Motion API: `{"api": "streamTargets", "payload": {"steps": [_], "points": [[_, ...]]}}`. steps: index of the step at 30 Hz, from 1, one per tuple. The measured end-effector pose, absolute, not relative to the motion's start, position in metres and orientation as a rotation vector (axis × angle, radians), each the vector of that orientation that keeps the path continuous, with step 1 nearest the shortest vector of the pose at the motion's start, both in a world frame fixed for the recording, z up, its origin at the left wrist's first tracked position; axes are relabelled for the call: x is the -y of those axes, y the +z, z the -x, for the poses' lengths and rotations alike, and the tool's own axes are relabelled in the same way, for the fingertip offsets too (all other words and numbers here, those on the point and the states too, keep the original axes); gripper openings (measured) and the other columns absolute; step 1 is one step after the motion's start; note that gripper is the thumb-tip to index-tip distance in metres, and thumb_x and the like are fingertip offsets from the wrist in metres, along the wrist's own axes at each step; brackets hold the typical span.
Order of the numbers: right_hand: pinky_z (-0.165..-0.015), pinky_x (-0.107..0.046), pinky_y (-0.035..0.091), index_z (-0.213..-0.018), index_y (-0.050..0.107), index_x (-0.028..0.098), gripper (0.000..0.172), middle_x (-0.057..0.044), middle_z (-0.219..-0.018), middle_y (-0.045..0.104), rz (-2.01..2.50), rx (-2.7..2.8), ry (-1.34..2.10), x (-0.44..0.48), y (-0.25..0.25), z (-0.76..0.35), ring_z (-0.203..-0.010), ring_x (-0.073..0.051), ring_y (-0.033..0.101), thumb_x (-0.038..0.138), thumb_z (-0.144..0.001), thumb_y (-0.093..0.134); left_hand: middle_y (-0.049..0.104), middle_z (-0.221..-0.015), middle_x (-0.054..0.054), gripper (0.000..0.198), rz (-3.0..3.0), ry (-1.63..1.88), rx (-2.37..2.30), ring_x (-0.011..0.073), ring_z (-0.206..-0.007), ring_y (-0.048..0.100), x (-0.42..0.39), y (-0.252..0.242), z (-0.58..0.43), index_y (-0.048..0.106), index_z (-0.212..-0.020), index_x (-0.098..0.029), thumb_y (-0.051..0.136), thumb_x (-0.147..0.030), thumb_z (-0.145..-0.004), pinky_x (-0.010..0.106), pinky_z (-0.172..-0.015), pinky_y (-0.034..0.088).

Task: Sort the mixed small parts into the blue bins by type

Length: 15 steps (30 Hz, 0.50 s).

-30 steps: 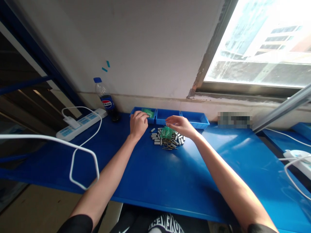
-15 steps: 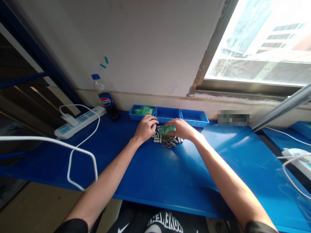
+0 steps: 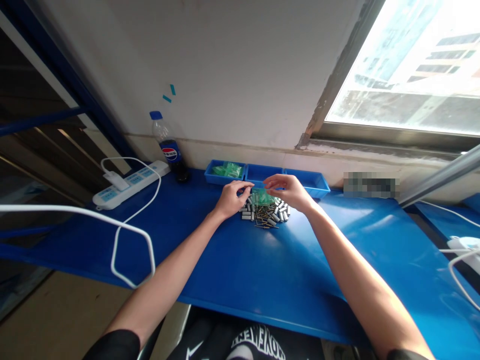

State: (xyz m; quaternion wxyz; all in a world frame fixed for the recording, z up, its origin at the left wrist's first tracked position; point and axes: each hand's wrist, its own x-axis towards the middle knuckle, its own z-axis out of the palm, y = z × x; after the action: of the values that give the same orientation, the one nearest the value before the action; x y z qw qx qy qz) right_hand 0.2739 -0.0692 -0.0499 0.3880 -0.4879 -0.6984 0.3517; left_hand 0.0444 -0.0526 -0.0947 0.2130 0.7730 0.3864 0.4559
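Note:
On the blue table sits a pile of small metal cylinders (image 3: 246, 217) and thin brass-coloured pins (image 3: 267, 223). A green plastic bag (image 3: 264, 197) lies on the pile's back part. My left hand (image 3: 233, 198) is at the pile's left edge, its fingers curved with thumb and fingertips a little apart, and I see nothing in it. Above the pile's right side hovers my right hand (image 3: 290, 192), thumb and fingers parted over the bag. Behind the hands stands a row of blue bins (image 3: 264, 172); the left one contains green bags (image 3: 229, 170).
At the back left stand a cola bottle (image 3: 170, 150) and a white power strip (image 3: 131, 184). Its white cable (image 3: 114, 250) loops over the table's left side near my left forearm. A metal bar (image 3: 442, 172) slants across at the right, beside a pixelated patch.
My right hand has let go of the green bag and lifted a little, its fingers parting. The bag now rests on the pile. The whole view has shifted slightly.

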Motion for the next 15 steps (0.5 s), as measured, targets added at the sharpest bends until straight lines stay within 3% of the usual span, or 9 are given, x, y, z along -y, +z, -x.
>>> {"api": "streamTargets", "payload": {"steps": [5, 10, 15], "points": [[-0.077, -0.031, 0.057, -0.101, 0.078, 0.019, 0.036, -0.004, -0.09, 0.075, 1.067, 1.587, 1.068, 0.0711, -0.0444, -0.2734, -0.085, -0.021, 0.072, 0.032, -0.069, 0.087, 0.08, -0.1, 0.009, 0.049, -1.779, 1.15, -0.912, 0.0246, -0.093, 0.077, 0.0556, -0.0961, -0.0514, 0.074, -0.123, -0.017, 0.082, -0.04, -0.081, 0.035, -0.083, 0.063], [-0.079, -0.032, 0.059, -0.102, 0.077, 0.02, 0.043, -0.005, -0.094, 0.076, 1.019, 1.456, 1.16, 0.072, -0.0432, -0.2727, -0.086, -0.021, 0.073, 0.037, -0.065, 0.092, 0.081, -0.1, 0.011, 0.044, -1.514, 1.119, -0.794, 0.0281, -0.094, 0.078, 0.0554, -0.0963, -0.0547, 0.077, -0.096, -0.014, 0.092, -0.045, -0.068, 0.042, -0.093, 0.062], [-0.082, -0.035, 0.061, -0.1, 0.076, 0.021, 0.046, -0.006, -0.096, 0.077, 1.042, 1.41, 1.181, 0.0713, -0.0448, -0.274, -0.089, -0.023, 0.075, 0.04, -0.062, 0.094, 0.082, -0.096, 0.01, 0.047, -1.484, 1.108, -0.798, 0.0291, -0.09, 0.079, 0.0561, -0.0941, -0.0537, 0.077, -0.093, -0.015, 0.094, -0.048, -0.063, 0.043, -0.089, 0.063]]}}
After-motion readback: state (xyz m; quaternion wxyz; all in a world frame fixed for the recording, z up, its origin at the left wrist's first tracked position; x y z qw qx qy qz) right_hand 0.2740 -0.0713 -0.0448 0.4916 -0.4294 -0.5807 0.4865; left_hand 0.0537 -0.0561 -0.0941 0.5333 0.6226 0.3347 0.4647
